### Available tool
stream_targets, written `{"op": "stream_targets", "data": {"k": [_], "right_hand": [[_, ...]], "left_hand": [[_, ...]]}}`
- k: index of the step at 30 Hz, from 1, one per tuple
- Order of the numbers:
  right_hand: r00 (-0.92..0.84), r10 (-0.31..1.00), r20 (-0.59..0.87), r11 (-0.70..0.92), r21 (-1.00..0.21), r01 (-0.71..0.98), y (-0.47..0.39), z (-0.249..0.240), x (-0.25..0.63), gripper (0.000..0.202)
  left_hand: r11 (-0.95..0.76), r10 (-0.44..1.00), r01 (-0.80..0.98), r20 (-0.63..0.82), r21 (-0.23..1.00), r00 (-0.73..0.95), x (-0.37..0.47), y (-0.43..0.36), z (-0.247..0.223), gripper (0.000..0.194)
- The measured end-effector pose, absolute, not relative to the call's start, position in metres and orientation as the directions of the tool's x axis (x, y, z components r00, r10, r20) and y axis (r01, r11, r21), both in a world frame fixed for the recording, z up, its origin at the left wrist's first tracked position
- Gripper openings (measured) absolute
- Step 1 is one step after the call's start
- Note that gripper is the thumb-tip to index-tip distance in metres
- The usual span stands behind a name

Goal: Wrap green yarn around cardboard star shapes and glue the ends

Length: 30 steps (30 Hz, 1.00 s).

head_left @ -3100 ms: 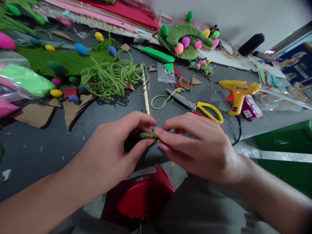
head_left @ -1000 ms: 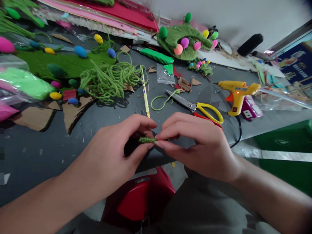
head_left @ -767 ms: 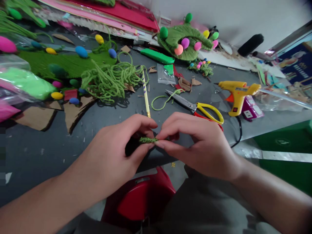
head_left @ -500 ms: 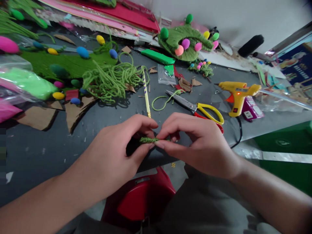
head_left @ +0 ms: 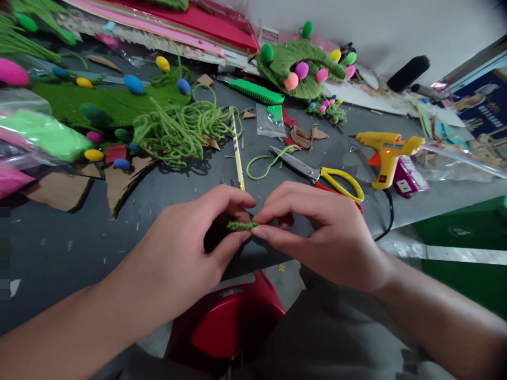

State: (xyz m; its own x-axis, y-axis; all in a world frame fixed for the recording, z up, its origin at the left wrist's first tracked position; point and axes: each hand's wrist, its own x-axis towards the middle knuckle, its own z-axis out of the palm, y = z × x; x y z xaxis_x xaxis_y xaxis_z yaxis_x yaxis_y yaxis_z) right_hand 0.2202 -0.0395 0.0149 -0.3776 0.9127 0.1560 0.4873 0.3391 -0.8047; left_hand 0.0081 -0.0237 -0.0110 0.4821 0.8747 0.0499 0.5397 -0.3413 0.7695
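Between my two hands, just above the table's near edge, is a short green piece that looks like wrapped or twisted yarn point(head_left: 241, 226). My left hand point(head_left: 194, 232) pinches it from the left, with the thumb below and the fingers curled over. The thumb and forefinger of my right hand point(head_left: 317, 227) close on its right end. Beyond my fingertips lies a pale yellow pencil point(head_left: 238, 158) with purple marks. A loose strand of green yarn point(head_left: 257, 174) curls beside the scissors point(head_left: 312, 171), which have one yellow and one red handle.
A heap of green yarn point(head_left: 182, 129) lies left of the pencil, near torn cardboard point(head_left: 127, 182). At the right, a yellow glue gun point(head_left: 388, 150) with a lit red light rests by a purple box point(head_left: 410, 177). Further back are a green utility knife point(head_left: 255, 91) and a yarn-wrapped shape point(head_left: 281, 63) with coloured balls.
Almost nothing differs. My right fingertips have shifted very slightly at the end of the green piece; both hands keep their pinch.
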Motion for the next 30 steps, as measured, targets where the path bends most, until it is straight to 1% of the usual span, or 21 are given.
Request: {"op": "stream_targets", "data": {"k": [5, 9, 16, 19, 25, 30], "right_hand": [[-0.413, 0.896, 0.16, 0.355, -0.818, 0.453, -0.039, 0.011, 0.223, 0.018], [-0.408, 0.894, 0.186, 0.377, -0.803, 0.461, -0.039, 0.014, 0.225, 0.02], [-0.365, 0.911, 0.194, 0.362, -0.802, 0.475, -0.038, 0.016, 0.221, 0.008], [-0.385, 0.894, 0.229, 0.399, -0.799, 0.45, -0.038, 0.011, 0.221, 0.007], [-0.442, 0.838, 0.32, 0.522, -0.705, 0.48, -0.041, 0.005, 0.225, 0.013], [-0.469, 0.811, 0.35, 0.563, -0.687, 0.46, -0.04, 0.004, 0.224, 0.011]], "left_hand": [[-0.363, 0.868, 0.55, 0.058, 0.752, 0.494, 0.006, -0.024, -0.013, 0.028], [-0.345, 0.868, 0.548, 0.037, 0.762, 0.494, 0.006, -0.023, -0.01, 0.026], [-0.341, 0.868, 0.548, 0.032, 0.764, 0.495, 0.008, -0.023, -0.009, 0.024], [-0.357, 0.866, 0.543, 0.052, 0.76, 0.497, 0.008, -0.023, -0.01, 0.025], [-0.353, 0.873, 0.546, 0.057, 0.759, 0.485, 0.009, -0.022, -0.012, 0.025], [-0.351, 0.868, 0.541, 0.049, 0.764, 0.494, 0.009, -0.022, -0.011, 0.025]]}}
